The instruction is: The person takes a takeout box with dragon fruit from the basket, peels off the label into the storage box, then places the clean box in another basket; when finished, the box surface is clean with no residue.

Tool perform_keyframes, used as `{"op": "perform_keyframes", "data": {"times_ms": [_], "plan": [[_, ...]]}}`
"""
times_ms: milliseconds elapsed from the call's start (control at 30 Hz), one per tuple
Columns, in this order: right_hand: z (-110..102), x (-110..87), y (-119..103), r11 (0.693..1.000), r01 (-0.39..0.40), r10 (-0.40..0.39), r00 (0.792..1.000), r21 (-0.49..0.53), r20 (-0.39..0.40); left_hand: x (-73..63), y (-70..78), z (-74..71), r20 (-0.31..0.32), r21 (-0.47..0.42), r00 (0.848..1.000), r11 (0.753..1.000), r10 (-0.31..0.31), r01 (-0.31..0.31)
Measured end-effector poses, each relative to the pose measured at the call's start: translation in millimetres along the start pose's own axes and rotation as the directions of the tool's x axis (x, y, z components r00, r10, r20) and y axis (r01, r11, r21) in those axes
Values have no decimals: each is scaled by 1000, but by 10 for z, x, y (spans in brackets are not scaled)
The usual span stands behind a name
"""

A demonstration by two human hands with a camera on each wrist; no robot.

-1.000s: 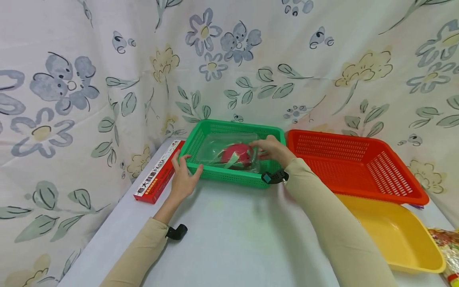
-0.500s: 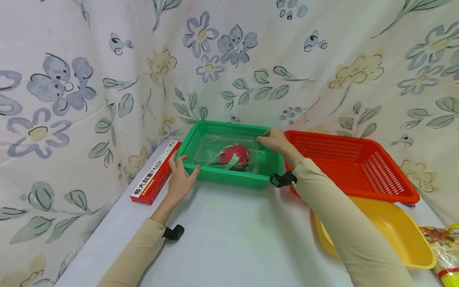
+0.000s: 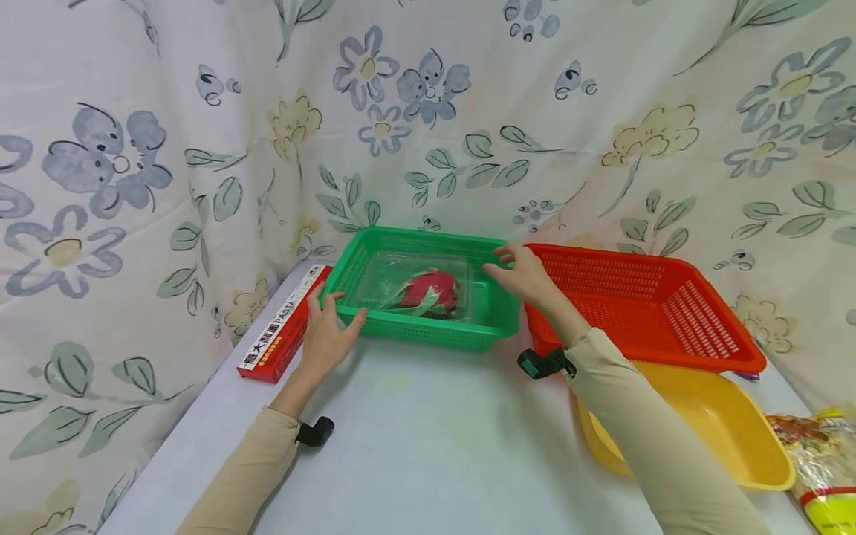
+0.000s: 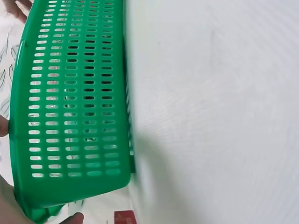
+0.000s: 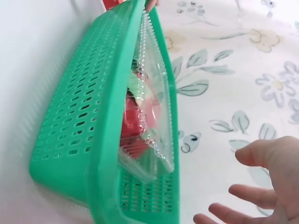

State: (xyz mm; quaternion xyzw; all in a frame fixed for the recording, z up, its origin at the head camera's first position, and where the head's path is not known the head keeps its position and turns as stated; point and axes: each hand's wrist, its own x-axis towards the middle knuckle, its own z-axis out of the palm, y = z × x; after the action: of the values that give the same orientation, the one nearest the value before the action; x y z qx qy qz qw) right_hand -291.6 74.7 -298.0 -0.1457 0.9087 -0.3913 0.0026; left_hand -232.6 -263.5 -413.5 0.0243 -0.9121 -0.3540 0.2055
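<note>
A clear plastic container with a pink-red dragon fruit inside lies in the green basket. It sits toward the basket's left and middle, its ridged edge near the rim in the right wrist view. My left hand grips the basket's front left corner, thumb over the front rim and fingers at the left rim. Above the basket's right side hovers my right hand, its fingers spread and holding nothing. In the right wrist view that hand is apart from both the basket and the container.
Left of the green basket lies a red pasta box. A red basket stands to the right, with a yellow basin in front. A printed food packet is at the far right. Flowered cloth hangs behind.
My right hand has let go of the clear container and moved up and right from it. The container lies flatter in the basket. My left hand keeps its place at the corner.
</note>
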Motion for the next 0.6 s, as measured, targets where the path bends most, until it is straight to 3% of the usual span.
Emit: {"op": "perform_keyframes", "data": {"times_ms": [233,400,600], "plan": [[29,-205,26,997,73,-70,993,33,-90,1,13,-168,-2,99,999,994,44,-44],[63,-398,71,995,71,-57,983,74,-174,-17,50,-224,-23,131,993,985,115,-111],[110,-627,158,991,83,-53,963,102,-265,-39,206,-223,-35,173,981,968,193,-184]]}}
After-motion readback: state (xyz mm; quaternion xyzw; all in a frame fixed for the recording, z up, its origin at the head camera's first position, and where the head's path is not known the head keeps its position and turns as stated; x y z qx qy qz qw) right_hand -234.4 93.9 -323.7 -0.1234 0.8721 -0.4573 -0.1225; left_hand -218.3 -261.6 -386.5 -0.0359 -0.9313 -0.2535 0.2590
